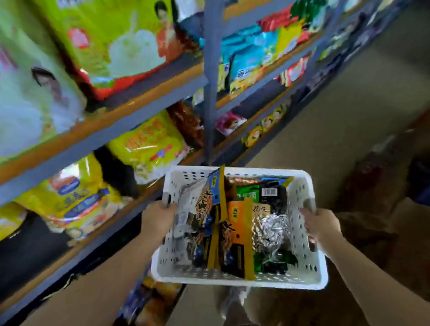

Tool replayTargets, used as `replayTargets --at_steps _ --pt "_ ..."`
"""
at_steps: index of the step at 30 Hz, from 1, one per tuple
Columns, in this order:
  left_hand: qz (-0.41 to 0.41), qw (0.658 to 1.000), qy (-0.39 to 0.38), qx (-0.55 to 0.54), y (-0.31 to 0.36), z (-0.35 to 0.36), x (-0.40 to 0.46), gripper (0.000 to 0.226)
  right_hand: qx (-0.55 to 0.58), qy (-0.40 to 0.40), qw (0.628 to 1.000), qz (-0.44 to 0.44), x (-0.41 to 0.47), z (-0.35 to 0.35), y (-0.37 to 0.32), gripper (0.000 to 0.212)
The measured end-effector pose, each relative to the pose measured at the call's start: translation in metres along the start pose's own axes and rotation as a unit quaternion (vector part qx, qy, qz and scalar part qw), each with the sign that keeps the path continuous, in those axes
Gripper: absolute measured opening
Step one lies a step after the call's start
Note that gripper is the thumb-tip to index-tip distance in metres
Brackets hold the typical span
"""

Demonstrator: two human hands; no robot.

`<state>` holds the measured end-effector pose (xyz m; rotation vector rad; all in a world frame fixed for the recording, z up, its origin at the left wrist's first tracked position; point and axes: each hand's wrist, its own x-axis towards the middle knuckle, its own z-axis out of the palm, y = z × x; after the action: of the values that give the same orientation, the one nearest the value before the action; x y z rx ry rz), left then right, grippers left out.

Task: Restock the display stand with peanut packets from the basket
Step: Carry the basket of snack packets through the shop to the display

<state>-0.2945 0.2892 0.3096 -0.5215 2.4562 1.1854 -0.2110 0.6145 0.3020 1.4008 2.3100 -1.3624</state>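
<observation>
White perforated basket (302, 277) held level in front of the person; left hand (158, 216) grips its left rim, right hand (319, 224) grips its right rim; peanut packets (231, 232) piled inside; blue shelving (209, 66) of snack bags on the left; view blurred.

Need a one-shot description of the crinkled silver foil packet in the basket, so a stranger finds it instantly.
Start at the white perforated basket that the left hand and right hand grip by its sides. Look in its right half, beside the orange peanut packet. The silver foil packet is the only shiny, unprinted, crumpled thing there; its neighbours all carry coloured print.
</observation>
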Motion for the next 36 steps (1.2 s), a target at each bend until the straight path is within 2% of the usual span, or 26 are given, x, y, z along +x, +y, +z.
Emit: replayTargets --at_steps 3,9,13,15,17,21,27,32,36 --pt "0.053 0.997 -0.024 0.054 0.087 0.056 0.037 0.049 0.029 0.021 0.999 0.029 0.062 -0.049 -0.006 0.026" --pt "0.099 0.988 -0.095 0.066 0.242 0.162 0.09 0.036 0.09 0.101 0.986 0.098 0.173 -0.148 -0.031 0.028" --pt "0.132 0.975 -0.151 0.1 0.326 0.23 0.146 0.025 0.13 0.124 0.975 0.135 0.25 -0.187 -0.053 0.03" --pt "0.141 0.97 -0.157 0.119 0.368 0.266 0.181 0.031 0.15 0.155 0.964 0.156 0.299 -0.199 -0.066 0.032" --pt "0.161 0.962 -0.176 0.132 0.41 0.302 0.217 0.034 0.157 0.139 0.963 0.169 0.345 -0.213 -0.082 0.032" --pt "0.193 0.948 -0.197 0.161 0.511 0.362 0.276 0.028 0.177 0.1 0.963 0.179 0.431 -0.252 -0.124 0.028" --pt "0.205 0.941 -0.208 0.17 0.679 0.466 0.349 0.033 0.255 0.128 0.935 0.209 0.559 -0.32 -0.183 0.033" --pt "0.226 0.911 -0.27 0.216 0.794 0.586 0.401 0.04 0.291 0.14 0.921 0.216 0.69 -0.387 -0.187 0.031" --pt "0.222 0.909 -0.273 0.223 0.886 0.675 0.424 0.042 0.31 0.137 0.908 0.246 0.8 -0.459 -0.205 0.03"
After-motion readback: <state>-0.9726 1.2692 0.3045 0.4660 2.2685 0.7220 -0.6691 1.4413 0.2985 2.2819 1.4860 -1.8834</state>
